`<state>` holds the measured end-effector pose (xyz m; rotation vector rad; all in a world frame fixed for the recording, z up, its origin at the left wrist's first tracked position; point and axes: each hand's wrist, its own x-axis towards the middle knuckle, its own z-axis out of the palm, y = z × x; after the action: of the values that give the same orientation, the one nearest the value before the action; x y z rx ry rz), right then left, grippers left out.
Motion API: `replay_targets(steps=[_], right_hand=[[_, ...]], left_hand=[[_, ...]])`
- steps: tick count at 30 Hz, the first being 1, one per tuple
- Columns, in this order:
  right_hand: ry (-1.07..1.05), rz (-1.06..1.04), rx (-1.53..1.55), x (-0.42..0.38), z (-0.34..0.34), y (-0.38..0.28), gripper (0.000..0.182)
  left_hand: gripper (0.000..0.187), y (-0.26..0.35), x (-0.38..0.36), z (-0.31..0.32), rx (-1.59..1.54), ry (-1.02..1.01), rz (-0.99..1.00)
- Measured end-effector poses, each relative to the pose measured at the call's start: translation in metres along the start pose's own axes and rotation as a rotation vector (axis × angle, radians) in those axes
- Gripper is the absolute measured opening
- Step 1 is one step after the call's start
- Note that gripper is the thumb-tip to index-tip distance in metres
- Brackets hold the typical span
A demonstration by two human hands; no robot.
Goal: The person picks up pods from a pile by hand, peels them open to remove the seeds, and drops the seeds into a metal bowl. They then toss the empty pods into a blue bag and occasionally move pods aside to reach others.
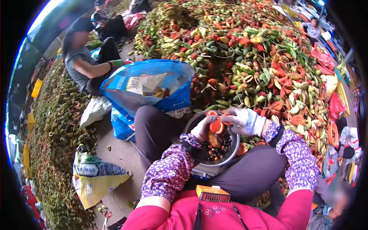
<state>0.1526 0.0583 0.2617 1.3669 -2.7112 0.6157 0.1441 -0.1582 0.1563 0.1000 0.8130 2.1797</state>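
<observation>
Both of my hands are gloved and meet above a metal bowl (219, 162) that stands between my legs. A split orange-red seed pod (217, 127) is pinched between them. My left hand (203, 128) has its fingers closed at the pod's left side. On the other side, my right hand (246, 121) is closed on the pod's upper right edge. Dark and brown seeds (226, 142) lie in the bowl below, and a brownish piece of pod (214, 140) shows above them. My fingertips partly cover the pod.
A big heap of green and red pods (245, 65) rises ahead. An opened blue sack (178, 86) stands beyond my left knee. A yellow-white bag (97, 178) sits on the floor at left, near another pod heap (57, 153). Other people sit nearby, one (82, 61) behind the sack.
</observation>
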Motion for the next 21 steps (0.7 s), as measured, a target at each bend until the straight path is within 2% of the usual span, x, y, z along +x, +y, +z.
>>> replay_targets(steps=[1,2,3,4,6,7,8,9,10,11,12,13,14,15,16,17,18,19,20,21], right_hand=[[-0.004,0.049,-0.012,-0.002,0.006,0.004,0.046],[-0.004,0.104,-0.024,-0.006,0.011,0.010,0.044],[-0.042,0.105,-0.140,-0.009,0.008,0.011,0.036],[0.021,0.141,-0.113,-0.012,0.006,0.012,0.028],[0.182,0.164,0.058,-0.017,-0.002,0.012,0.024],[0.167,0.178,0.051,-0.023,-0.006,0.021,0.020],[0.138,0.244,0.079,-0.029,-0.017,0.019,0.017],[0.194,0.254,0.077,-0.039,-0.019,0.026,0.017],[0.248,0.268,0.072,-0.052,-0.019,0.036,0.017],[0.278,0.342,0.039,-0.064,-0.020,0.045,0.017],[0.302,0.412,0.001,-0.077,-0.021,0.052,0.018],[0.251,0.591,0.050,-0.088,-0.022,0.055,0.021],[0.182,0.727,0.122,-0.102,-0.017,0.060,0.024],[0.110,0.745,0.195,-0.122,-0.003,0.067,0.026],[0.041,0.756,0.269,-0.143,0.012,0.074,0.027],[-0.040,0.800,0.300,-0.161,0.028,0.075,0.028],[-0.122,0.843,0.330,-0.177,0.044,0.072,0.029],[-0.175,0.907,0.394,-0.192,0.057,0.070,0.030],[-0.163,1.021,0.321,-0.196,0.055,0.055,0.027],[-0.115,1.085,0.377,-0.209,0.069,0.065,0.025]], left_hand=[[0.049,0.002,0.000,0.014,-0.021,-0.018,0.032],[0.042,0.005,-0.002,0.034,0.002,0.154,0.069],[0.039,0.008,0.003,0.031,0.201,0.165,0.144],[0.037,0.014,0.011,0.027,0.402,0.166,0.210],[0.030,0.058,-0.001,0.062,0.775,0.137,0.326],[0.028,0.097,-0.027,0.113,0.811,0.157,0.186],[0.029,0.117,-0.021,0.097,0.882,0.209,0.217],[0.031,0.141,-0.024,0.108,0.900,0.118,0.421],[0.030,0.169,-0.033,0.115,1.128,0.266,0.368],[0.031,0.199,-0.026,0.091,1.268,0.211,0.379],[0.034,0.219,-0.020,0.076,1.177,0.136,0.406],[0.038,0.243,-0.016,0.040,1.294,0.298,0.328],[0.038,0.271,-0.009,0.010,1.499,0.204,0.192],[0.038,0.291,-0.004,-0.047,1.579,0.199,0.170],[0.047,0.298,-0.009,-0.034,1.938,0.337,-0.108],[0.052,0.313,-0.015,-0.086,2.361,0.304,0.057],[0.054,0.300,-0.021,-0.009,2.358,0.514,-0.515],[0.054,0.303,-0.018,-0.017,2.447,0.561,-0.488],[0.055,0.304,0.001,0.003,2.320,0.595,-0.818],[0.055,0.311,0.012,-0.008,2.245,0.468,-0.624]])
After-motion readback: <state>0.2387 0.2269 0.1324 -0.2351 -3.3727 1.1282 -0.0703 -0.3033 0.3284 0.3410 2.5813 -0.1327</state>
